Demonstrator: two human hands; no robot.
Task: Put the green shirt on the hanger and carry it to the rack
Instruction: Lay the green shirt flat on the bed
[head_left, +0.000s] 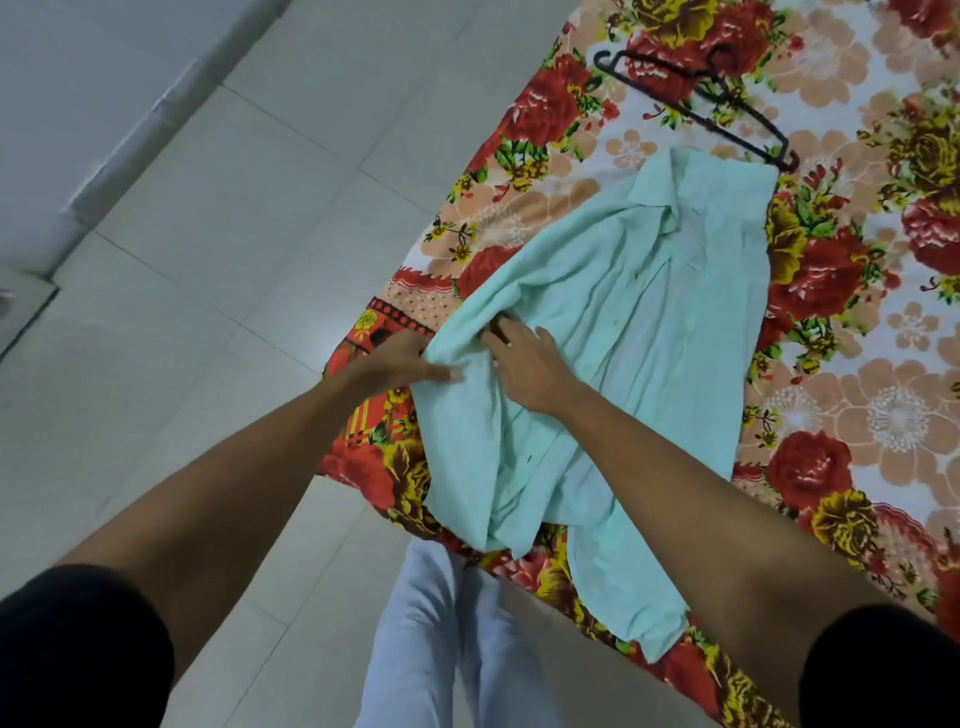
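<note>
Spread across a floral bedsheet (852, 395), the green shirt (649, 332) is seen lying rumpled on the bed, its collar turned toward the far side and its lower part hanging over the near edge of the bed. Just beyond the collar, a dark hanger (696, 98) is laid flat on the sheet, one end close to the shirt's shoulder; whether it touches the cloth cannot be told. The left hand (400, 364) is placed at the shirt's left edge, where a bunched fold of fabric is gripped, the thumb stretched along the cloth and the other fingers hidden under the fold. The right hand (524, 364) is set on the shirt just beside the left one, palm down, its fingers (501, 332) curled into the same gathered fold while the thumb is held apart and straight. Both forearms are extended from black sleeves (78, 644) at the bottom corners. Pale trousers (441, 649) are visible below, between the arms, above a floor of light tiles (208, 234).
</note>
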